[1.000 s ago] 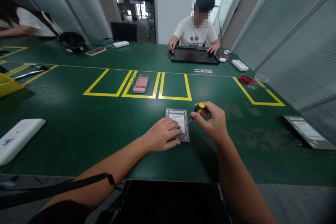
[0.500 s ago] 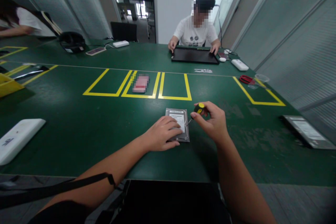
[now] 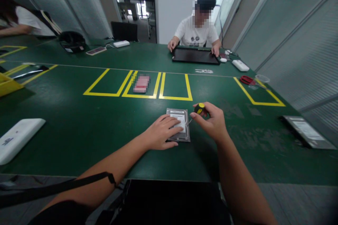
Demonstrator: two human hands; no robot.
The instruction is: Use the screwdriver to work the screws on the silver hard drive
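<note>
A hard drive (image 3: 172, 111) with a silver case and a white label lies flat on the green table. My left hand (image 3: 163, 133) rests over its left and front part, fingers stretched across the label and thumb near the front edge. In my right hand (image 3: 213, 121) is a screwdriver (image 3: 200, 108) with a short black and yellow handle, pinched between thumb and fingers. Its thin shaft slants down to the drive's right edge; the tip is too small to make out.
Yellow tape marks boxes on the table; a pink pixelated item (image 3: 142, 84) lies in one. Another hard drive (image 3: 307, 132) is at right, a white power bank (image 3: 22, 140) at left. Across the table, a person handles a black panel (image 3: 195, 56). Red-handled scissors (image 3: 247, 80) lie far right.
Very little differs. My left fingers sit slightly further left on the label, and my right hand with the screwdriver has shifted a touch leftward. The hard drive stays in place.
</note>
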